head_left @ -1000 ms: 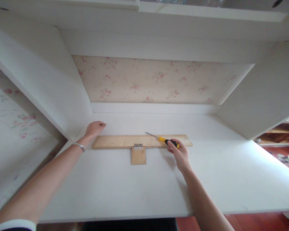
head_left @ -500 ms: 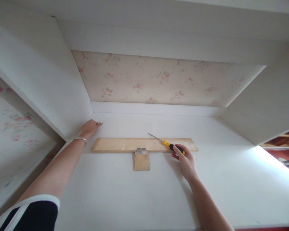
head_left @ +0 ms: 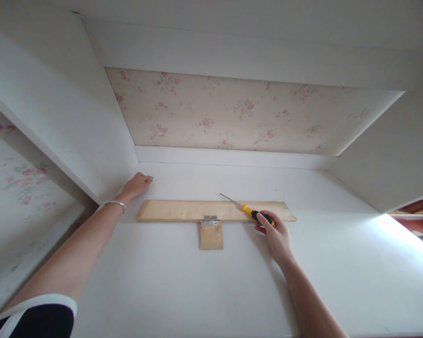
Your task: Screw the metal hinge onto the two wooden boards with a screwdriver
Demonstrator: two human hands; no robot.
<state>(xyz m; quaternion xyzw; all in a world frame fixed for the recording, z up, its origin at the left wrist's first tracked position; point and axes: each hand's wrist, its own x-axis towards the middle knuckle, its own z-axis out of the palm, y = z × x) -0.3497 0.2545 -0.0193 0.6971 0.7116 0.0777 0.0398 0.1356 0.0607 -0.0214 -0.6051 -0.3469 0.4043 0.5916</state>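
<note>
My right hand [head_left: 278, 239] is wrapped round the black part of a yellow-and-black screwdriver [head_left: 247, 209], whose thin shaft points up and left. Beneath the screwdriver lies a long light wooden board [head_left: 172, 210]. A silver hinge [head_left: 210, 220] joins its near edge to a short wooden block [head_left: 211, 236], making a T shape. Beyond the board's left end, my left hand [head_left: 137, 184] is closed in a pinch on a small grey metal piece [head_left: 151, 179], too small to name exactly. That hand is low over the white surface, close to the left panel.
The white surface [head_left: 162, 291] carries the wooden pieces. White panels rise at the left [head_left: 66, 108] and right [head_left: 391, 150]. Floral wallpaper [head_left: 232, 112] shows behind. Past the right edge are reddish-brown things I cannot make out.
The whole view has shifted slightly, so the board appears a little to the right. My left fingers now cover more of the metal piece. The screwdriver stays in my right hand.
</note>
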